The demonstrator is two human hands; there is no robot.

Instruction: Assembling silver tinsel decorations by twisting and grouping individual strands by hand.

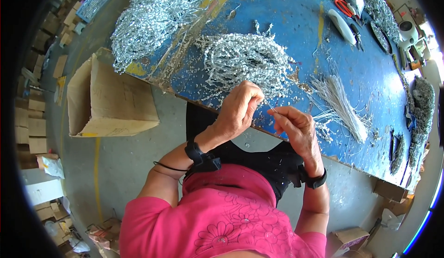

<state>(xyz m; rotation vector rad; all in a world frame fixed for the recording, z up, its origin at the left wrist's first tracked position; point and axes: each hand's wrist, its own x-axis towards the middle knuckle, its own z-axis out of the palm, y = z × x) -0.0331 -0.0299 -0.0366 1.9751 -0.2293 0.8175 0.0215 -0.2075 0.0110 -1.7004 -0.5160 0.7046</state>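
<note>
A thin silver wire (pixel 271 107) spans the short gap between the two hands, just above the near edge of the table (pixel 296 36). The left hand (pixel 238 110) is curled, its fingertips pressed together on one end of the wire. The right hand (pixel 296 128) pinches the other end between thumb and forefinger, with the remaining fingers folded in. Holding both ends close together likely keeps the fine strand taut and controllable; whether it is being twisted or threaded cannot be told.

Directly behind the hands lies a loose heap of glittery silver strands (pixel 245 61), placed within arm's reach, presumably as working stock. To the right of the right hand, a bundle of straight pale wires (pixel 340 105) fans out across the table, its strands lying side by side so that single ones can be drawn out. A larger silver heap (pixel 150 17) sits farther back on the left, well apart from the hands.

At the far right of the table lie red-handled scissors (pixel 343 7) and a white tool (pixel 342 26), out of the working zone. An open cardboard box (pixel 108 98) stands on the floor beside the table's left corner, below the large heap. Both wrists carry black straps.
</note>
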